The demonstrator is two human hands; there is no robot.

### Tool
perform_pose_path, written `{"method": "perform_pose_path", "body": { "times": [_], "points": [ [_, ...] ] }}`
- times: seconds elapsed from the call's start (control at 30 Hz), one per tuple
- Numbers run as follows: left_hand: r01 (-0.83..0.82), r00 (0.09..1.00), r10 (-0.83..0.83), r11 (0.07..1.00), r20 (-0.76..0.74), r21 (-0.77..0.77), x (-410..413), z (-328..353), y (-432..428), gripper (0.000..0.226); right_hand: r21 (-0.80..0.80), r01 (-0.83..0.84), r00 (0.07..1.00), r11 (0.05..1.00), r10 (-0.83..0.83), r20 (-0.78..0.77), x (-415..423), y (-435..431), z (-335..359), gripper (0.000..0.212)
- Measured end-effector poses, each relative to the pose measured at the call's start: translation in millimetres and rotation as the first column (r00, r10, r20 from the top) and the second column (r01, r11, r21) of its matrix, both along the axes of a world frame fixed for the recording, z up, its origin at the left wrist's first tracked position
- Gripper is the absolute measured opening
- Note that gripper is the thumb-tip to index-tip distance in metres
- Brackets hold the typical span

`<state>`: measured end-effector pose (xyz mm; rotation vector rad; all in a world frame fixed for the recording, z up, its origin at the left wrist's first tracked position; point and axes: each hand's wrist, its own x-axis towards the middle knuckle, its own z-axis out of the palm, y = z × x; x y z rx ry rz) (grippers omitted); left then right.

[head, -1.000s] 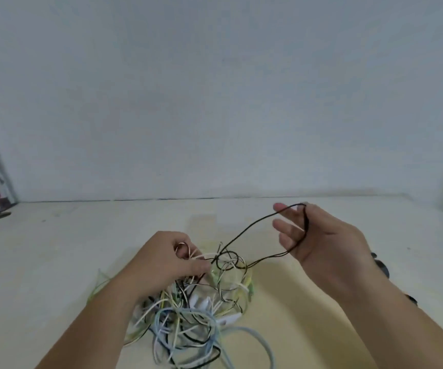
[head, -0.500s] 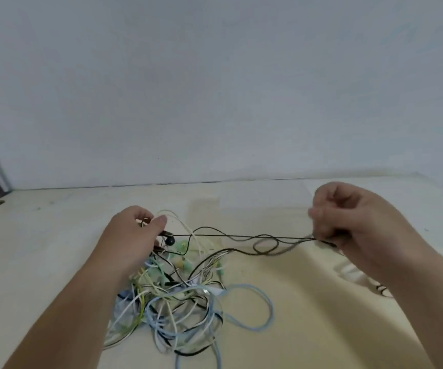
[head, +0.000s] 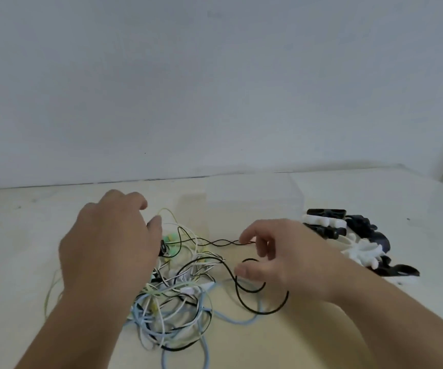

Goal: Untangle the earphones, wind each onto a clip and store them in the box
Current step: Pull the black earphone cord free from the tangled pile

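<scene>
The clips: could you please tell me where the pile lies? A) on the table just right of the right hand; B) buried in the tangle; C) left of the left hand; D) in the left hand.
A: the clips lie heaped on the table just right of the right hand, which pinches the black cable, clear of the tangle.

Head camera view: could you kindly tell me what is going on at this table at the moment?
A person is untangling earphones. The right hand pinches a thin black earphone cable, twisted on itself. The left hand appears to hold its other end at the tangled pile of white, blue, yellow and black cables. A heap of black and white plastic clips lies to the right, untouched.
</scene>
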<state>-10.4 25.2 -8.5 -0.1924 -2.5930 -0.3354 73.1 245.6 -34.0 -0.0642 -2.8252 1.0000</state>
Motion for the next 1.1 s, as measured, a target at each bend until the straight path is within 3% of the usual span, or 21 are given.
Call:
{"method": "perform_pose_path", "body": {
  "times": [0.07,0.17,0.27,0.37,0.47,0.53,0.6,0.67,0.8,0.93,1.07,1.1],
  "points": [
    [-0.045,0.999,0.045,0.994,-0.006,-0.095,-3,0,-2,0.034,0.157,-0.04,0.995,0.987,0.024,0.097,-2,-4,-6,0.053],
    [-0.025,0.995,0.023,0.999,-0.094,-0.027,-2,5,-3,0.032,0.223,-0.067,0.995,0.972,0.048,0.092,-3,-11,-11,0.031],
    [0.308,0.948,-0.285,0.934,-0.14,0.181,8,1,12,0.017,0.183,-0.058,0.998,0.982,0.05,0.047,-5,-13,-11,0.006],
    [0.598,0.783,-0.619,0.777,0.064,0.198,9,-15,30,0.016,0.052,-0.066,0.998,0.996,0.067,-0.015,-5,-10,-7,0.007],
    [0.601,0.737,-0.65,0.756,0.186,0.26,7,-25,33,0.015,-0.262,-0.036,0.992,0.964,0.003,-0.126,-1,-4,4,0.008],
    [0.562,0.737,-0.642,0.755,0.209,0.339,6,-26,32,0.004,-0.486,-0.002,0.982,0.874,-0.089,-0.166,0,3,10,0.011],
    [0.545,0.726,-0.657,0.731,0.206,0.41,4,-26,31,0.014,-0.637,0.02,0.963,0.771,-0.186,-0.195,1,9,14,0.016],
    [0.533,0.725,-0.656,0.728,0.21,0.432,4,-23,30,0.019,-0.723,0.006,0.933,0.691,-0.264,-0.245,1,12,18,0.008],
    [0.516,0.763,-0.612,0.771,0.209,0.374,5,-20,25,0.016,-0.844,-0.081,0.857,0.53,-0.396,-0.33,2,18,23,0.028],
    [0.485,0.805,-0.542,0.836,0.244,0.257,3,-16,17,0.015,-0.925,-0.193,0.811,0.328,-0.478,-0.339,6,36,31,0.026],
    [0.478,0.818,-0.55,0.813,0.169,0.331,2,-11,12,0.014,-0.945,-0.319,0.801,0.067,-0.514,-0.307,11,42,40,0.026],
    [0.479,0.818,-0.562,0.782,0.12,0.399,2,-9,11,0.015,-0.954,-0.295,0.812,0.047,-0.514,-0.277,12,41,41,0.025]
  ]
}}
